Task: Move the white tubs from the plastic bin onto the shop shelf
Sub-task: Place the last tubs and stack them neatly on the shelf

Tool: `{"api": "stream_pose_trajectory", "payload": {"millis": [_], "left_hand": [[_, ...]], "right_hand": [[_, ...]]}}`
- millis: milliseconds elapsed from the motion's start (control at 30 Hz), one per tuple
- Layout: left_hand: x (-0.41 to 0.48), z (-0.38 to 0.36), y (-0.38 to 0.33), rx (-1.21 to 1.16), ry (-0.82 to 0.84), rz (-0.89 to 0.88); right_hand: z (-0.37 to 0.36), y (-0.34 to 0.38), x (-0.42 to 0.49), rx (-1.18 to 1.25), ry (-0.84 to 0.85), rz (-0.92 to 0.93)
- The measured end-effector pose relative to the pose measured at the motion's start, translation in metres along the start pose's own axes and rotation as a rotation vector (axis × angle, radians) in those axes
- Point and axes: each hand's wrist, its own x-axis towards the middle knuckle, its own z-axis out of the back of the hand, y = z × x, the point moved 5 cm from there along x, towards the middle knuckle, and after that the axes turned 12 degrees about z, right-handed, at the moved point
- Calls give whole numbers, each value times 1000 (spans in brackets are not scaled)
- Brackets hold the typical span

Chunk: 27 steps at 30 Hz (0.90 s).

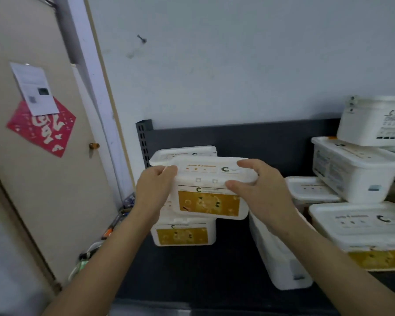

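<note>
Both hands hold one white tub (209, 190) with a yellow label, upright, over the left end of the dark shop shelf (214, 265). My left hand (154, 188) grips its left lid edge and my right hand (258, 190) grips the right lid edge. The held tub sits on or just above a lower white tub (183, 233) that stands on the shelf; contact is unclear. Another white tub (185, 152) shows behind it. The plastic bin is out of view.
Several more white tubs are stacked at the right (356, 169), one lying on its side (278, 254) on the shelf. A beige door (43, 179) with a red paper decoration stands left. Clutter lies on the floor beside the shelf's slotted upright (143, 142).
</note>
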Motion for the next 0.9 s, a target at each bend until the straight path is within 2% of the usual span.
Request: {"api": "stream_pose_trajectory", "payload": {"millis": [100,200,400,733,900], "left_hand": [[9,29,18,-7,-120,22],[19,44,26,15,-158,25],[33,58,29,48,-170,-15],[37,53,39,47,-126,-77],[37,59,38,105,-204,-94]], "right_hand": [[-39,7,2,41,54,31],[-59,11,8,76,69,55],[-76,4,23,144,109,-2],[-74,0,14,155,94,112],[-69,0,7,166,34,82]]}}
